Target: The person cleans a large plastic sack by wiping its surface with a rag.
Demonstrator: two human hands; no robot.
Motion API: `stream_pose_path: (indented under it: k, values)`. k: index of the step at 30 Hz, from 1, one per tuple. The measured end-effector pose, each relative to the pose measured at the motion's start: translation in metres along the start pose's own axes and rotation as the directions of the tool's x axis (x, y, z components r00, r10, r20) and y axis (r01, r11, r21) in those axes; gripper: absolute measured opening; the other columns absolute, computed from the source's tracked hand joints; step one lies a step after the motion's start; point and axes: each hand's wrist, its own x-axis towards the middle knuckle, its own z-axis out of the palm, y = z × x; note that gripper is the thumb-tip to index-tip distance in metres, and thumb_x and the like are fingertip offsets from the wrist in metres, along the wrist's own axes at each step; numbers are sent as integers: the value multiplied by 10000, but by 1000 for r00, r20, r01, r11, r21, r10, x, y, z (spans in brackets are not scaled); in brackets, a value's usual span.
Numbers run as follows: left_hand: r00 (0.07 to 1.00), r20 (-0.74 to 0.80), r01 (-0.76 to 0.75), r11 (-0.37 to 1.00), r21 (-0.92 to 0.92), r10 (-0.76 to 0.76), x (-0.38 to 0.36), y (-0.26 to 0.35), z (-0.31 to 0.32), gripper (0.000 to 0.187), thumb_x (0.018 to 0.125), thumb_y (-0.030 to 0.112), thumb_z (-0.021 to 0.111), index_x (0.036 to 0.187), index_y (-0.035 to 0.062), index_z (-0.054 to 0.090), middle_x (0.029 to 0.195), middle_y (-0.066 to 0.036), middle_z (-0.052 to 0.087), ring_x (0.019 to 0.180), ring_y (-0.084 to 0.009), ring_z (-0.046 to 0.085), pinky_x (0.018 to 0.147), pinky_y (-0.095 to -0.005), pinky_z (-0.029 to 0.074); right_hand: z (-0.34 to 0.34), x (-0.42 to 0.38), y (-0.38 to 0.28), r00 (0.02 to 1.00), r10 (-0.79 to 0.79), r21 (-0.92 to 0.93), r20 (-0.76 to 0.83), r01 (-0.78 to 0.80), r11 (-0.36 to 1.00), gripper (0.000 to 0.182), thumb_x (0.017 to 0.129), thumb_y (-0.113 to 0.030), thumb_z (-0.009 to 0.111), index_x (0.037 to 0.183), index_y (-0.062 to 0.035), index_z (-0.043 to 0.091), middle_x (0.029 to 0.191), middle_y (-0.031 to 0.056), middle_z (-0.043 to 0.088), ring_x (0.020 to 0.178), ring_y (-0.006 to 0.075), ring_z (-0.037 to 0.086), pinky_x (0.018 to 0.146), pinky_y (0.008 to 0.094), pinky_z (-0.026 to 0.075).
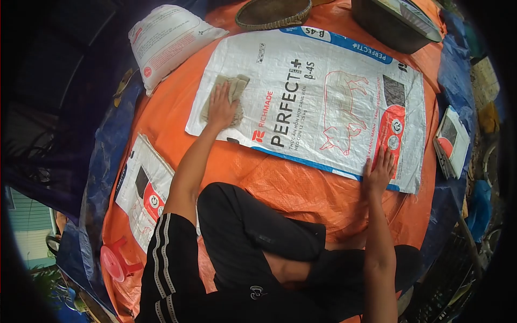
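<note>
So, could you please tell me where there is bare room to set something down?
The orange tarp is bare between the spread sack and the crossed legs, and between the full bag and folded sacks. The far edge is crowded, with the basket and dark basin close by.

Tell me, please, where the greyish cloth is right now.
In the head view, the greyish cloth lies on the left end of the spread white sack, under the left hand, beside the red RICHMADE lettering.

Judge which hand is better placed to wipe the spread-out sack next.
Left, probably: the left hand rests on the cloth, while the right hand lies near the other end of the sack without one.
</note>
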Motion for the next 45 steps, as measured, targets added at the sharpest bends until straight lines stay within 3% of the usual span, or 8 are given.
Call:
stream_pose_path:
  k: [5, 11, 14, 18, 22, 27, 40, 45]
  values:
    - [987, 40, 150, 981, 124, -156, 2, -46, -23, 702, 981, 421, 445, 1516, 11, 253, 1607, -107, 213, 1488, -342, 137, 1209, -464, 82, -1, 2, 0, 1000, 9, -16, 17, -9, 1000, 632, 923, -330, 531, 1507, -173, 350, 1584, 113, 287, 1463, 324, 251, 1184, 501, 170]
    - [959, 102, 259, 963, 76, -265, -3, -8, -14, 701, 986, 421, 443, 1496, -28, 273, 1606, -159, 189, 1472, -409, 128, 1194, -523, 66, 0, 1, 1, 1000, -2, -13, 4, 2, 1000, 646, 911, -331, 542, 1505, -160, 353, 1586, 107, 284, 1468, 316, 238, 1186, 494, 173]
    - [967, 231, 125, 991, -56, -109, -20, 70, -8, 727, 975, 420, 468, 1495, -45, 262, 1597, -202, 182, 1453, -465, 138, 1189, -535, 66, 2, 1, 1, 1000, 5, -18, 13, -4, 1000, 645, 907, -332, 547, 1499, -153, 364, 1586, 112, 283, 1466, 320, 240, 1189, 491, 167]
    - [928, 323, -113, 968, -225, 184, -60, 198, -5, 710, 985, 504, 409, 1550, 118, 219, 1615, -200, 103, 1488, -427, 15, 1176, -595, 6, 4, 0, 3, 1000, 4, -19, 5, -4, 1000, 650, 906, -337, 548, 1501, -154, 362, 1589, 113, 278, 1470, 321, 232, 1191, 492, 162]
    - [832, 109, -485, 809, -331, 543, -73, 287, 28, 712, 966, 502, 456, 1537, 119, 269, 1622, -153, 129, 1499, -393, 28, 1179, -586, -14, 4, 0, 3, 1000, -3, -14, 4, 3, 1000, 652, 908, -339, 545, 1505, -159, 356, 1588, 116, 280, 1470, 323, 231, 1190, 492, 162]
    - [870, 60, -440, 824, -357, 490, -41, 331, 44, 696, 954, 479, 489, 1526, 130, 302, 1618, -140, 156, 1496, -394, 41, 1187, -572, -2, 3, 1, 2, 1000, -3, -24, 23, 4, 1000, 641, 921, -345, 528, 1507, -156, 350, 1584, 125, 283, 1463, 331, 244, 1186, 500, 164]
    - [996, 39, -75, 988, -134, 81, 34, 137, 40, 703, 962, 489, 441, 1549, 152, 247, 1622, -104, 171, 1504, -304, 111, 1212, -485, 35, -2, 2, -3, 999, -11, -24, 42, 12, 1000, 595, 931, -316, 522, 1481, -135, 386, 1568, 134, 310, 1457, 338, 256, 1173, 522, 176]
    - [998, 12, 55, 998, 42, -56, 26, 25, 17, 737, 966, 494, 433, 1529, 50, 263, 1618, -106, 186, 1493, -307, 143, 1207, -488, 45, -1, 2, -3, 999, -28, -19, 19, 29, 999, 584, 933, -304, 516, 1478, -134, 391, 1565, 131, 318, 1457, 338, 256, 1178, 517, 168]
